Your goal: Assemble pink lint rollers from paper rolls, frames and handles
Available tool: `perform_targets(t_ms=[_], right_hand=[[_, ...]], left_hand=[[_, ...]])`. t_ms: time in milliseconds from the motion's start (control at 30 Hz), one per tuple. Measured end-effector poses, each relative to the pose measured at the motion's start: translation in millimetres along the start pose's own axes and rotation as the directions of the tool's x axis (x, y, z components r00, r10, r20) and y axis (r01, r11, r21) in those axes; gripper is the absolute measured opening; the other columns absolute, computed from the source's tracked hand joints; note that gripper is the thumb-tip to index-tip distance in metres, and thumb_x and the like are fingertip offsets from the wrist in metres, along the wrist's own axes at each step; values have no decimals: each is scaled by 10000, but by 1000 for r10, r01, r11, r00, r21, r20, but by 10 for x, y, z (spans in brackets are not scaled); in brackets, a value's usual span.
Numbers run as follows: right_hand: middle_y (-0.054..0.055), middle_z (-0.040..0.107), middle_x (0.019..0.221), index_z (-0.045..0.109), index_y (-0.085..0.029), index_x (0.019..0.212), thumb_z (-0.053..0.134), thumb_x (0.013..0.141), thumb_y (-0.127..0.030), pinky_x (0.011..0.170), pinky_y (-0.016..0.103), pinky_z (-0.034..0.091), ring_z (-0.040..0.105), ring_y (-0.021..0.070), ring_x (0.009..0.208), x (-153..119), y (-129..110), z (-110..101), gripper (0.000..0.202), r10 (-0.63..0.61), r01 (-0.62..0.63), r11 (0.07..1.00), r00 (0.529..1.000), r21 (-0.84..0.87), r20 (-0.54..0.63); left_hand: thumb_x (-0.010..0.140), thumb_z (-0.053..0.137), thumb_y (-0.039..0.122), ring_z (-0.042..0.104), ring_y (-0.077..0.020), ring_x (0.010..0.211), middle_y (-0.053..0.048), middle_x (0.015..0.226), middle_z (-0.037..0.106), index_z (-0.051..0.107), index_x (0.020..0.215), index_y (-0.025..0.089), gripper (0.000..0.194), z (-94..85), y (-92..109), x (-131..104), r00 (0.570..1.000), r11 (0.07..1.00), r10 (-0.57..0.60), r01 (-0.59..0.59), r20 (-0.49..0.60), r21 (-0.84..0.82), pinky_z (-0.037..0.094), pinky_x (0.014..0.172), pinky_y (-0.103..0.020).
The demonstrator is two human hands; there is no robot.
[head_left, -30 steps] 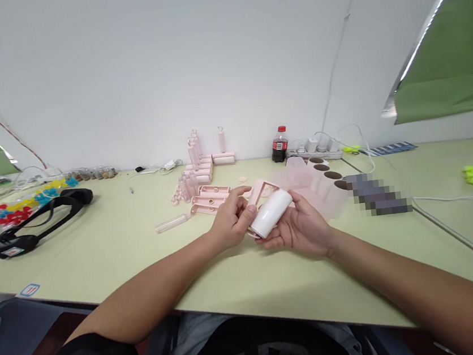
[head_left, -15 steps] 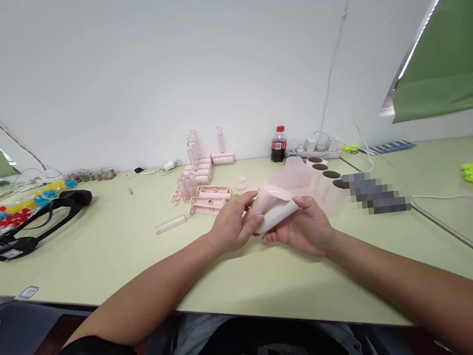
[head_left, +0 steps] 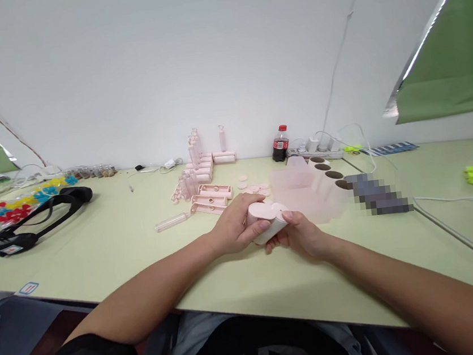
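Observation:
Both hands hold a pale pink and white two-lobed case [head_left: 265, 211] above the table, its rounded pink end tilted up toward me. My left hand [head_left: 238, 223] is wrapped round its left side, thumb across the front. On the right side, my right hand [head_left: 305, 237] grips it, with the thumb pressing near the top edge and the fingers curled beneath. Behind my left hand lie open pink case halves [head_left: 211, 199] and a clear tube [head_left: 171, 222]. Several flat pink discs [head_left: 256, 189] rest just beyond the case.
Small clear bottles [head_left: 188, 186] and stacked pink cases [head_left: 202, 173] stand farther back. A cola bottle [head_left: 280, 144] is near the wall beside a power strip [head_left: 319, 155]. Rolls with dark ends [head_left: 333, 175] lie right, by a pixelated object [head_left: 377, 194]. A black headset [head_left: 40, 222] sits left.
The case has turned so its pink end faces up toward me, and the gap seen in it before no longer shows. My right hand has shifted slightly left and its thumb now presses the top.

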State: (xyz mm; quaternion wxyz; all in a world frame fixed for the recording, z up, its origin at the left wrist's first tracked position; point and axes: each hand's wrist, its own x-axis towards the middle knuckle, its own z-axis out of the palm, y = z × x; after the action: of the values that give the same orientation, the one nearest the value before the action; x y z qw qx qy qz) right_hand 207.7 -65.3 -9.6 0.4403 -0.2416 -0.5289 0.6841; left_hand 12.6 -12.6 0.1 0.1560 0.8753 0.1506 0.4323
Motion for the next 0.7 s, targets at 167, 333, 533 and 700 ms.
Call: perform_targets(t_ms=[167,333,533,700], right_hand=[[106,716,918,658,-166,1088,587,850,-621,645,313,564,660,216,808,0,-3,-2,519,62,-64,998,996,18,60],[106,702,994,663,-174,1112,632,829,-604,708,323,573,643,214,880,-13,24,-22,516,56,-58,998,997,37,57],[110,679,1083,661,-191,1103,630,845,-569,805,385,561,619,234,972,-49,39,-21,459,40,-45,998,992,41,116],[124,664,1163,657,-188,1076,622,849,-565,850,409,547,604,261,1071,-56,16,27,442,28,-34,998,991,45,133]], left_hand=[[958,491,467,619,-243,1021,-122,1167,619,425,1345,210,469,24,22,-21,1000,998,-22,22,9,-66,510,864,-387],[967,489,426,617,-233,1008,-118,1145,617,432,1323,219,416,35,24,-28,999,998,37,-38,-22,-46,516,848,-379],[961,484,412,622,-240,977,-107,1061,649,500,1235,228,330,31,62,15,990,987,143,-144,-17,-65,514,846,-391],[966,491,362,638,-246,1015,-114,1116,668,469,1268,250,323,41,95,40,964,964,263,-264,-40,-32,507,851,-392]])
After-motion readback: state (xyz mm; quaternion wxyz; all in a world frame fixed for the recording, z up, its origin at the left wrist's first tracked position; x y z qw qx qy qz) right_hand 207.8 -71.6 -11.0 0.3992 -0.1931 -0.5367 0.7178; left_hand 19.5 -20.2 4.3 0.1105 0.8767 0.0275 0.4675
